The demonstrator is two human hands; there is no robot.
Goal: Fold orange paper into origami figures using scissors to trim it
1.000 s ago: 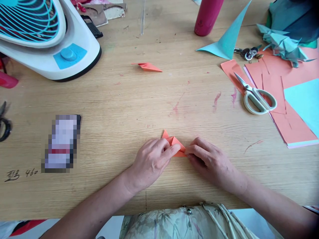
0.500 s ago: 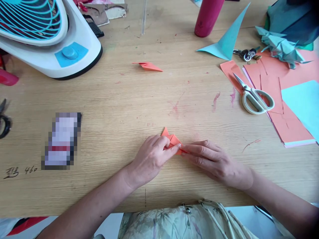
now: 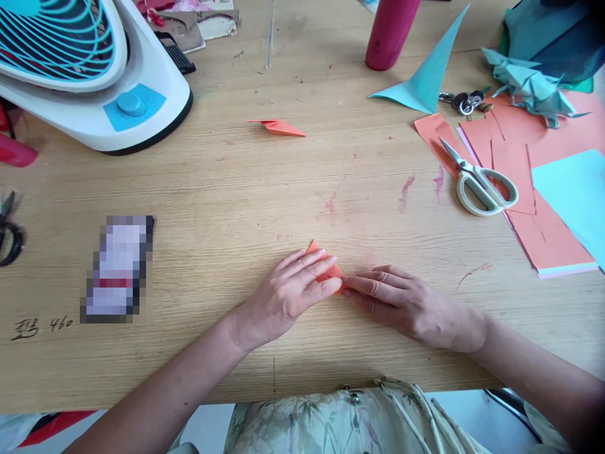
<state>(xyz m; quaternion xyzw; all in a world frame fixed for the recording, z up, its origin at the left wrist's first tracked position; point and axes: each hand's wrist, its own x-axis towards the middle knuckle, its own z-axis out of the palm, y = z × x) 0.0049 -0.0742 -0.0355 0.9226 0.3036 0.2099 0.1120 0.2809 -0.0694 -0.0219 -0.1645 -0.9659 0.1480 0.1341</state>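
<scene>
A small piece of folded orange paper [image 3: 333, 271] lies on the table in front of me, mostly covered by my fingers. My left hand [image 3: 293, 291] rests over it from the left, fingers stretched out flat across the folds and thumb along its lower edge. From the right, my right hand [image 3: 401, 306] has its fingers together and pinches the paper's right corner; the exact grip is partly hidden under the fingers. Farther up the table sits another folded orange paper piece [image 3: 282, 128], touched by neither hand.
White-handled scissors [image 3: 486, 189] lie on orange paper sheets [image 3: 558, 243] at right. Beyond them are keys [image 3: 467, 101], a folded teal paper shape [image 3: 428, 82] and a magenta bottle [image 3: 390, 38]. At left are a fan [image 3: 155, 107], a phone [image 3: 118, 265] and black-handled scissors [image 3: 12, 239].
My left hand's curled fingers have straightened and now lie flat over the folded orange paper, covering more of it. My right hand stays at the right corner, nearly unmoved.
</scene>
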